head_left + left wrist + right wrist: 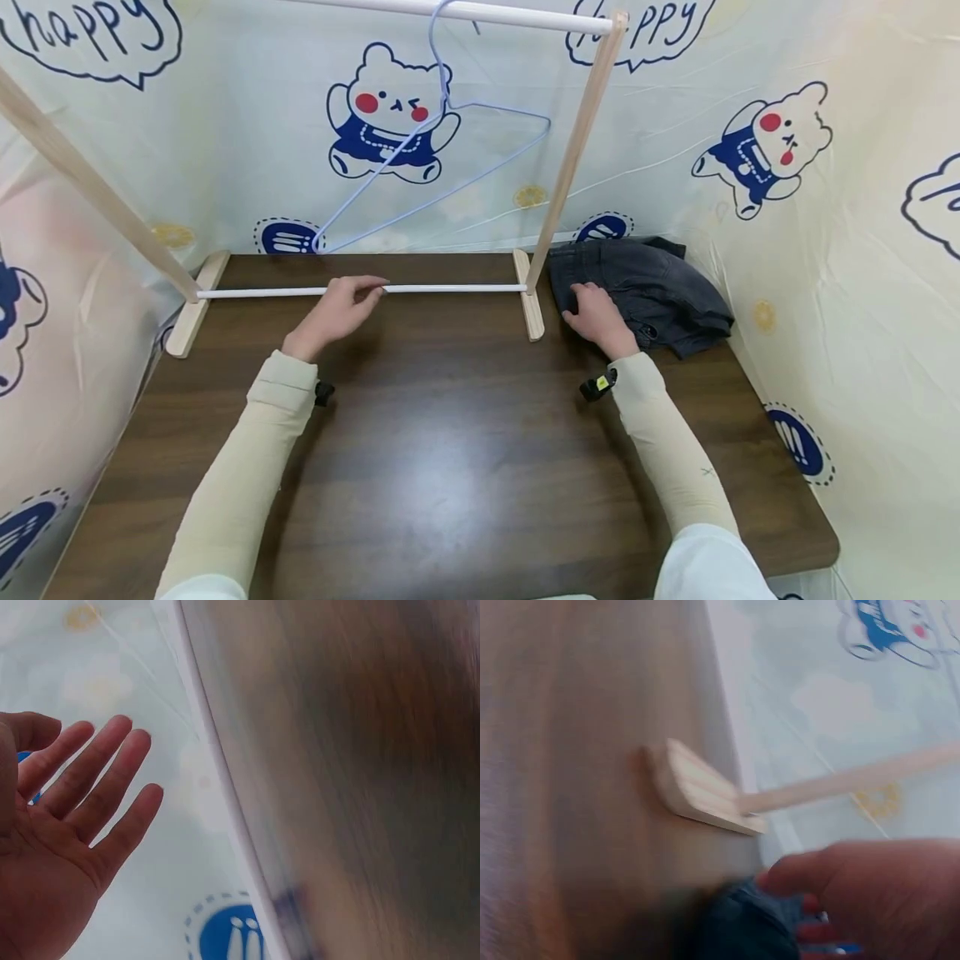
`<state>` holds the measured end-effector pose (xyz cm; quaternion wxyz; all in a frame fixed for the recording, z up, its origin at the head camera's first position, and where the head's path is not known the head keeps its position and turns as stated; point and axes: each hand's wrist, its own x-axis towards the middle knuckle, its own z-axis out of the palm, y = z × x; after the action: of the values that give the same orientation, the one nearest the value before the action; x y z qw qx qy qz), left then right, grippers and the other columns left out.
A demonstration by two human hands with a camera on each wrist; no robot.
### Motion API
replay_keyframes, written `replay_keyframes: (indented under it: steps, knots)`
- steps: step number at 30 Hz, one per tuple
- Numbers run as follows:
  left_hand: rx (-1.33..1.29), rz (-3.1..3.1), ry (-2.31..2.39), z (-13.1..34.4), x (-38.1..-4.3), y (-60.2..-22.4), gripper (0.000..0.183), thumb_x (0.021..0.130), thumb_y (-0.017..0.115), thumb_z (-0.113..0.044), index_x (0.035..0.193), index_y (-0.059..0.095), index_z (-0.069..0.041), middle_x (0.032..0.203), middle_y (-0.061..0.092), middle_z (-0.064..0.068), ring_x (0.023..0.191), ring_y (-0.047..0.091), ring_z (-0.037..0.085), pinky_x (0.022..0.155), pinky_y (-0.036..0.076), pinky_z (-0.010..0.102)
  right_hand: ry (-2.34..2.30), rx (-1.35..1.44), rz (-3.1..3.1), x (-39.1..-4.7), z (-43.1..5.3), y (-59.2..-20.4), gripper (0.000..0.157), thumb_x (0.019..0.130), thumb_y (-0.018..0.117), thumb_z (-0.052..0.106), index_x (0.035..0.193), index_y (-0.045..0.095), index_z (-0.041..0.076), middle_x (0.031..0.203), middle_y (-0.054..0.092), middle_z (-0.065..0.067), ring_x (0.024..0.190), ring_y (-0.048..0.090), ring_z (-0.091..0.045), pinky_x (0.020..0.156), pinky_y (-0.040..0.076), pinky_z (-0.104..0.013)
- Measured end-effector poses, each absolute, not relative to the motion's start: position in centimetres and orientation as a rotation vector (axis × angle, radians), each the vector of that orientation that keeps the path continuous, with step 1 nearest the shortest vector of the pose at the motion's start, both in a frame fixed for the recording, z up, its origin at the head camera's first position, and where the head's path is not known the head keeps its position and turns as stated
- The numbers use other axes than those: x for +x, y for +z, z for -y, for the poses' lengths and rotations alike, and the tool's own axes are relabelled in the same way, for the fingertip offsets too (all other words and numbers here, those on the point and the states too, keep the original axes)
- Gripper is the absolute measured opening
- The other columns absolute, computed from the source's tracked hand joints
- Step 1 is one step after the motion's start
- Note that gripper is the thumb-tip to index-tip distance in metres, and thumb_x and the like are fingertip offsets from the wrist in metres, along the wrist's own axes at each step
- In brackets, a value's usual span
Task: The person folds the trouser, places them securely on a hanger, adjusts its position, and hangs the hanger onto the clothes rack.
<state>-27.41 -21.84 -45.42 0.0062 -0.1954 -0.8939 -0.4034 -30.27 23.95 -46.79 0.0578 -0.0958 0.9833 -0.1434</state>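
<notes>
In the head view my right hand (600,318) reaches over the near left part of a bundled pair of dark jeans (660,279), fingertips right at the cloth. Its thumb and fingers stand apart in the right wrist view, where a dark corner of the jeans (746,922) shows below them. My left hand (341,310) hovers by the white lower bar (450,288) of a wooden rack and overlaps it in the head view. Spread, loosely bent fingers and a bare palm (75,817) show in the left wrist view, holding nothing.
A light blue wire hanger (442,196) hangs from the rack's white top rail (517,13). The rack's right upright (573,158) and wooden foot (529,308) stand just left of the jeans. Printed sheeting (660,167) closes in the brown table (450,467) behind and at the sides.
</notes>
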Motion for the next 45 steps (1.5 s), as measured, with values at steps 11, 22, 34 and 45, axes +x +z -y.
replay_keyframes:
  steps: [11,22,34,45]
  knots:
    - [-0.790,2.834,-1.128,18.8,-26.3,-45.9,0.031,0.105,0.053,-0.011,0.130,0.065,0.004,0.126,0.069,0.022,0.118,0.064,0.034,0.102,0.050,0.052,-0.115,-0.155,-3.149,-29.9,-22.6,-49.4,0.022,0.094,0.063,0.000,0.114,0.059,-0.009,0.116,0.054,-0.032,0.106,0.052,-0.053,0.093,0.046,-0.067]
    - [-0.805,2.864,-1.195,17.7,-24.9,-45.9,0.032,0.106,0.052,-0.014,0.132,0.064,0.002,0.120,0.071,0.021,0.111,0.067,0.029,0.097,0.053,0.050,-0.640,-0.066,-3.115,-29.2,-25.5,-47.0,0.034,0.088,0.049,-0.010,0.115,0.070,-0.009,0.115,0.066,-0.032,0.100,0.065,-0.050,0.082,0.055,-0.059]
    - [-0.937,2.737,-1.201,15.4,-24.1,-44.4,0.027,0.103,0.057,-0.006,0.126,0.069,-0.001,0.122,0.072,0.014,0.115,0.067,0.028,0.103,0.050,0.052,-0.716,-0.323,-3.108,-25.8,-26.0,-41.6,0.038,0.089,0.046,-0.013,0.120,0.068,-0.012,0.115,0.063,-0.029,0.110,0.059,-0.045,0.093,0.052,-0.056]
    - [-1.072,2.471,-1.101,11.7,-23.9,-42.8,0.031,0.095,0.068,-0.003,0.127,0.069,-0.004,0.127,0.068,0.013,0.119,0.064,0.028,0.101,0.052,0.045,-0.829,-0.664,-3.181,-23.2,-25.3,-37.2,0.030,0.092,0.054,-0.012,0.113,0.075,-0.005,0.106,0.065,-0.019,0.092,0.059,-0.034,0.078,0.050,-0.045]
